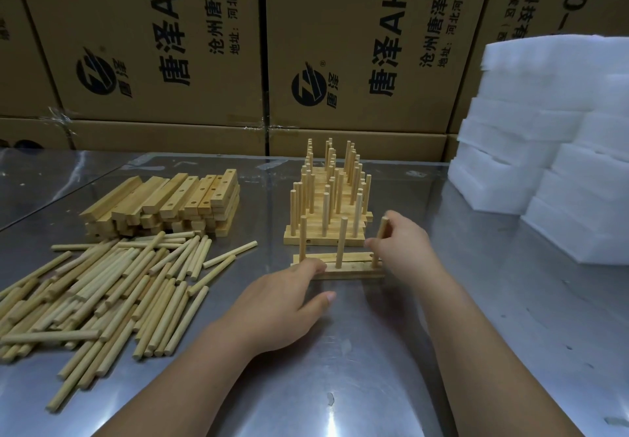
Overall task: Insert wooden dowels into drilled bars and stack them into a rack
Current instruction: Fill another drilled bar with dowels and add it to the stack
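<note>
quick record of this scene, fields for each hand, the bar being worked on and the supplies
bar in work: flat on table, two dowels upright in it
left hand: fingers rest on its left end
right hand: pinches third dowel at its right end
rack: just behind the bar
supply: loose dowels and drilled bars, at left

The rack stands mid-table. Just before the rack lies a bar, perhaps with a second bar against its far side. My left hand rests on its left end and my right hand pinches the dowel upright at its right end. Left of the rack sits the stack, with loose dowels before it. Right of the rack is foam; behind it, boxes.
</note>
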